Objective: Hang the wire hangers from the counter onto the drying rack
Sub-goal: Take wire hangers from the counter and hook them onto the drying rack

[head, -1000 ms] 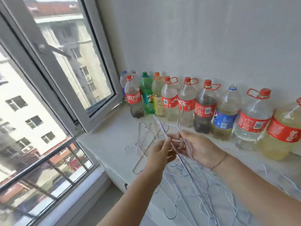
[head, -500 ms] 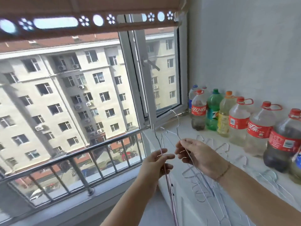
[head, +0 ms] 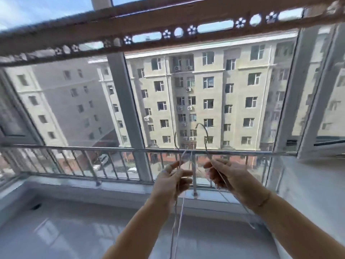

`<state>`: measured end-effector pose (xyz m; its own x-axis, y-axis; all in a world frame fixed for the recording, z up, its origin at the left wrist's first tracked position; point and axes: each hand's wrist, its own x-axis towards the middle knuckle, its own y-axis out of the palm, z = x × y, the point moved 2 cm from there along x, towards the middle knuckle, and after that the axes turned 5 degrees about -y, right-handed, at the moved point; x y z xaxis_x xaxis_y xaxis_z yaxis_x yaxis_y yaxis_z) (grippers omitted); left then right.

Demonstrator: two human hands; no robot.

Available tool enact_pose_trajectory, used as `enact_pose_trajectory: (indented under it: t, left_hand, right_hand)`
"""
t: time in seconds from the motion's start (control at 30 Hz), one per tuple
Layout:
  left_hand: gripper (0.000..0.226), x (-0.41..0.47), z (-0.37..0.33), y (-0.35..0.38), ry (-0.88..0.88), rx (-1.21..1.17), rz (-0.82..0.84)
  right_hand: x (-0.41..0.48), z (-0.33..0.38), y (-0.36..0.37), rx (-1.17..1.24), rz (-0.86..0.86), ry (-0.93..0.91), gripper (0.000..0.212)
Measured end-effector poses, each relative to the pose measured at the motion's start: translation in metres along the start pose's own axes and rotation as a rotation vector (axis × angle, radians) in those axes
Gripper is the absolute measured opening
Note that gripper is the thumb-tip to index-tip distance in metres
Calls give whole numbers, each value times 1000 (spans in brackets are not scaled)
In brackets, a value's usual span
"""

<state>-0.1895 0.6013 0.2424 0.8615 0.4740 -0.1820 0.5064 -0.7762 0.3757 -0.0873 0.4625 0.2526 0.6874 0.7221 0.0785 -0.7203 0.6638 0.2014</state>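
Through the glass I see a pale, blocky apartment building (head: 205, 90) with rows of small square windows. A broad grey window post (head: 127, 109) stands upright in front of it, rising from behind the steel railing (head: 93, 148), a round top bar on thin vertical rods. High above the railing, the drying rack (head: 186, 16) runs across the view as a long brown beam, punched with slots, circles and flower-shaped cut-outs, its edges blurred. Below the railing lies a smooth, glossy grey-white sill (head: 74, 221); to the right of the railing sits a flat white counter (head: 308, 184).

Both bare forearms reach up towards the railing. The left hand (head: 171, 184), just below the top bar, has its fingers loosely curled around the thin shiny wires of the left hanger (head: 175, 142), with the forefinger held straighter. The narrow hook of that hanger rises just above the bar, and its wires trail straight down past the wrist. The right hand (head: 229, 176), beside it and at the same height, pinches the neck of the right hanger (head: 207, 141) between thumb and curled fingers. This hanger's rounded hook arches above the bar, and its wire runs down under the palm. Neither hook touches the drying rack. A thin bracelet (head: 265, 199) circles the right wrist.
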Motion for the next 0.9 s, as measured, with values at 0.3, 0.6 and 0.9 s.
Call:
enact_pose_trajectory:
  t: [0.3,0.6,0.9]
  left_hand:
    - [34,-72,-91,-242,88,-31,-282]
    - [25,-141,-149,-436,152,-126,-581]
    - [24,-153,-217,-588,203,-71,-790]
  right_hand:
    - [72,-73,259,118,297,97,22]
    - [115,-119,479,120,624,160,21]
    - [189,-168,659,146,789,171,22]
